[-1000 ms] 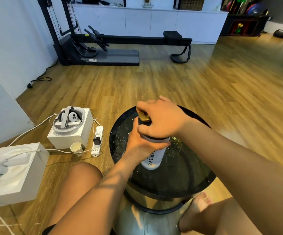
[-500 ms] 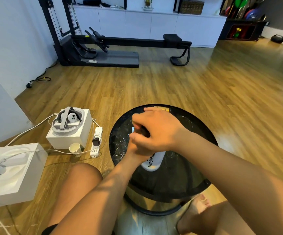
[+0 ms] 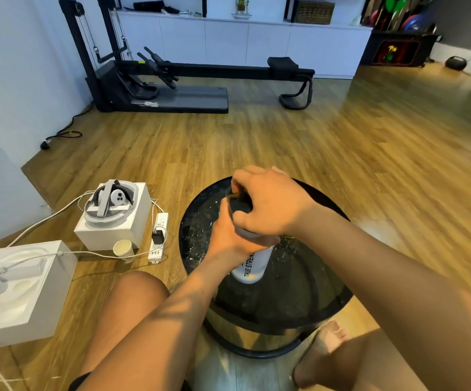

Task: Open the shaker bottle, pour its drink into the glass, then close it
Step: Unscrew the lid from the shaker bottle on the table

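Observation:
A white shaker bottle with black lettering stands upright on the round black glass table. My left hand wraps around the bottle's upper body from the left. My right hand sits over the top, its fingers curled round the black lid. A sliver of the lid's yellowish flip part shows between my fingers. The glass is hidden from view behind my hands, if it is on the table at all.
On the floor at the left stand two white boxes with headset gear, a paper cup and a white power strip with cables. My knees and a bare foot flank the table. A rowing machine stands by the far wall.
My right hand has shifted on the lid, covering more of the yellowish cap that showed a second ago. The left hand keeps its hold on the bottle, which stays in place.

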Available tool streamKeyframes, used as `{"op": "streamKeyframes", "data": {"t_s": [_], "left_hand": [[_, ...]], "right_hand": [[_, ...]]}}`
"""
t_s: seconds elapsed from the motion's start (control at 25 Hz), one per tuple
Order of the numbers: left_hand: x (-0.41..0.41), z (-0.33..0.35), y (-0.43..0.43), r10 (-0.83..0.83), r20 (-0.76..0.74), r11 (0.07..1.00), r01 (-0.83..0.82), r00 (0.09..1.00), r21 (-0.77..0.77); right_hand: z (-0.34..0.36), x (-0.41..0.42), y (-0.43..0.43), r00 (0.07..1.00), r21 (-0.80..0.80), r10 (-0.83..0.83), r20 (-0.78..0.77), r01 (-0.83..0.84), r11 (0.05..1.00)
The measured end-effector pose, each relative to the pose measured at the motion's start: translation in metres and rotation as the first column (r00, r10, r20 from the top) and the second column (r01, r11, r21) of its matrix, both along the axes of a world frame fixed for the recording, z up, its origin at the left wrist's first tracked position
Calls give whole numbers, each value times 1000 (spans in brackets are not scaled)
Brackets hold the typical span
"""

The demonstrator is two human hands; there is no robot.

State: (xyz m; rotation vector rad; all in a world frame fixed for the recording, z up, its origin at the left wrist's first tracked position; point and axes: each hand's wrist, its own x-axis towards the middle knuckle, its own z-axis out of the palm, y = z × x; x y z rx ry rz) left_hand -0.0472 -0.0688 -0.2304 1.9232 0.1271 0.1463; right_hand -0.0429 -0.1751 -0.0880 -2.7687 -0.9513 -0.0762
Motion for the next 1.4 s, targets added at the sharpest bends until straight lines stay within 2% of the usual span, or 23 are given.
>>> {"op": "streamKeyframes", "data": {"t_s": [0.2,0.28,0.32,0.36,0.4,0.44,0.6,0.68,0.76,0.92,1.08,1.12,1.24,1.4], "left_hand": [[0,0,-2,-33,25,998,31,999,60],[-3,1,1,5,38,998,-7,999,64],[-4,0,2,12,42,999,-14,999,43],[-5,-1,3,10,44,1000,-11,999,7],[-6,0,4,5,44,1000,-4,999,-22],[-7,2,4,-2,39,999,4,999,-35],[-9,10,2,-6,35,1000,7,999,-20],[-8,9,3,-2,54,1000,3,999,-8],[-9,8,3,-6,77,999,8,997,-32],[-11,8,4,-25,98,996,33,995,-80],[-13,9,5,-37,109,995,47,993,-91],[-12,9,5,-38,108,995,47,993,-88],[-11,8,4,-23,94,997,30,995,-71],[-9,10,1,36,80,999,-36,996,4]], "right_hand": [[-4,-7,6,993,248,121,3,-118,962],[-3,-5,2,996,340,77,39,-85,937],[-4,-2,0,996,266,1,91,-25,964],[-4,0,-2,985,121,-92,143,75,990],[-5,1,-2,973,-5,-161,164,164,987],[-4,2,-1,969,-58,-183,164,194,979],[7,-1,3,995,21,4,97,-6,1000],[11,0,-3,997,80,21,73,-27,996],[12,1,-10,998,137,-32,46,26,990],[0,8,-10,964,-20,-267,15,267,963],[4,9,-10,975,100,-132,-178,152,983],[5,9,-11,976,83,-108,-191,126,989],[6,7,-7,983,-24,-80,-164,77,997],[5,-7,2,995,-22,26,-99,-29,999]]}}
